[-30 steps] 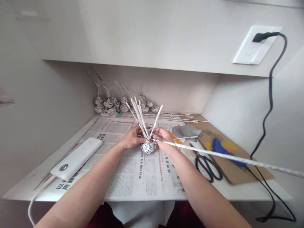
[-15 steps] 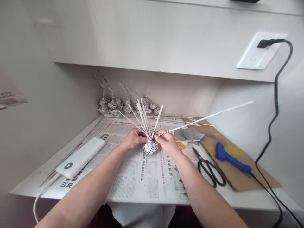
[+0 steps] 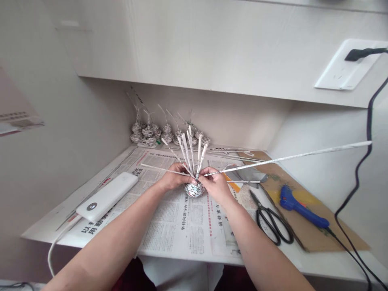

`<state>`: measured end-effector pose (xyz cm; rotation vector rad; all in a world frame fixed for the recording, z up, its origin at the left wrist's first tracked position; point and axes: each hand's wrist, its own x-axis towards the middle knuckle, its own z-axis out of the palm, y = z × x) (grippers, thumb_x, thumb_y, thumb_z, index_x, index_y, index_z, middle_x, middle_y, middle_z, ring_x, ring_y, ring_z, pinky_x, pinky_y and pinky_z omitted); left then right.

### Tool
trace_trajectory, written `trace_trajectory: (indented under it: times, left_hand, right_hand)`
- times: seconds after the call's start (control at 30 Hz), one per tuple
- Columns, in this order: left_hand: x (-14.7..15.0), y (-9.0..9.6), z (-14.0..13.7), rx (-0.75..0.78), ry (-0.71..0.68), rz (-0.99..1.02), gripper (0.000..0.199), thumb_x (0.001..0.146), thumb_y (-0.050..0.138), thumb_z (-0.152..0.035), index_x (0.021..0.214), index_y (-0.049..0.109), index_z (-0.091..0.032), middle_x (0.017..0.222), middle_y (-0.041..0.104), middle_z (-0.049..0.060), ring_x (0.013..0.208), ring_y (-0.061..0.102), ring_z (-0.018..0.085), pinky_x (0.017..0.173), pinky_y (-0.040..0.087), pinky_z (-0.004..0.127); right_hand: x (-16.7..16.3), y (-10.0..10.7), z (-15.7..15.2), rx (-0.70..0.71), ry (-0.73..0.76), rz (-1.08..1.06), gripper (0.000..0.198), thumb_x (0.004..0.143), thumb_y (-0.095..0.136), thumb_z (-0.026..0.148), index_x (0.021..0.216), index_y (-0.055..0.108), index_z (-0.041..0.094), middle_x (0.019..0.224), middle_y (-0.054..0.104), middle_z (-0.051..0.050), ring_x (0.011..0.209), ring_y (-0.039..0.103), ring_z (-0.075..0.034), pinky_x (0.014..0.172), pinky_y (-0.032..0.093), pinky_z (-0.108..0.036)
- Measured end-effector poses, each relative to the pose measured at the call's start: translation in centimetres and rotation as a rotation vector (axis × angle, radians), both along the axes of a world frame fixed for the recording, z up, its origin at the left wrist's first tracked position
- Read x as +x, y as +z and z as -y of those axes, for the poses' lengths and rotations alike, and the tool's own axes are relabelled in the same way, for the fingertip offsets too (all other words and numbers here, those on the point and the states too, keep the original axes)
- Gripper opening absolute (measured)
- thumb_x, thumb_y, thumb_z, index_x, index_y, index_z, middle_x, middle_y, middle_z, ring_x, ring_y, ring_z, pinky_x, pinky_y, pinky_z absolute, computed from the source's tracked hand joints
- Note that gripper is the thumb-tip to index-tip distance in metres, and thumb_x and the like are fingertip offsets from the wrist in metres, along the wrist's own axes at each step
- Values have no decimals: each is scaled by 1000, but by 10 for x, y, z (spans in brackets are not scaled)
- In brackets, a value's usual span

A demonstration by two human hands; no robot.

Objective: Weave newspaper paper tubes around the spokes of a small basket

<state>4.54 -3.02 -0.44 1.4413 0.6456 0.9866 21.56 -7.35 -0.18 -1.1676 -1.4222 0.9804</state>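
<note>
Between my hands, low over the newspaper, is a small round woven paper basket (image 3: 194,190) of rolled newsprint. Several paper sticks (image 3: 185,150) fan upward from its top. My left hand (image 3: 175,177) is closed at the basket's upper left, thumb pressed on the rim by the stick bases. My right hand (image 3: 214,182) pinches the base of a long paper stick (image 3: 291,158) at the upper right of the basket; this stick reaches far out to the right. Fingertips of both hands are partly hidden behind the sticks.
Newspaper (image 3: 166,230) covers the table. At left lies a white power bank (image 3: 107,196) with a cable. Black scissors (image 3: 269,220) and a blue glue gun (image 3: 303,208) on cardboard (image 3: 342,236) lie at right. Several woven gourd shapes (image 3: 148,135) stand behind, near loose paper sticks (image 3: 218,152).
The long stick in my right hand now lies lower and reaches farther right. One stick on the left leans down nearly flat over my left hand. The whole view has shifted slightly.
</note>
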Motion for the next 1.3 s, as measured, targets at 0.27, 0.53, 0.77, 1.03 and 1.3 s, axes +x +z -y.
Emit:
trace_trajectory:
  times: [0.27,0.53,0.77,1.03,1.3]
  left_hand:
    - [-4,-3,-6,100,154,-41,37,52,87,-27,82,70,-12,79,73,6,77,67,22,77,51,34]
    - [-9,6,-4,172,180,-21,32,56,84,-28,80,70,-13,81,73,6,80,67,22,77,52,33]
    - [-11,7,-4,174,164,-31,33,53,86,-28,77,68,-13,79,73,6,80,67,22,78,52,35]
    - [-12,20,6,270,236,-91,31,56,86,-27,78,70,-14,86,74,7,84,68,24,83,52,37]
    - [-6,29,17,391,276,-74,23,59,85,-25,68,67,-14,81,73,7,79,67,22,76,53,34]
  right_hand:
    - [-2,4,2,49,9,-144,16,75,65,35,81,60,22,75,66,1,63,58,-14,63,46,-26]
    - [3,11,7,111,77,-152,20,75,68,30,92,65,21,103,69,-5,92,65,-20,80,51,-30]
    - [1,21,11,121,-10,-109,10,75,63,25,83,66,20,89,71,-3,77,65,-17,68,50,-27]
    - [0,22,18,218,-133,-63,9,76,57,20,77,65,21,91,70,-3,86,63,-19,78,48,-30]
    - [1,20,15,133,-223,-170,10,71,53,19,75,63,22,80,68,0,82,61,-18,78,45,-29]
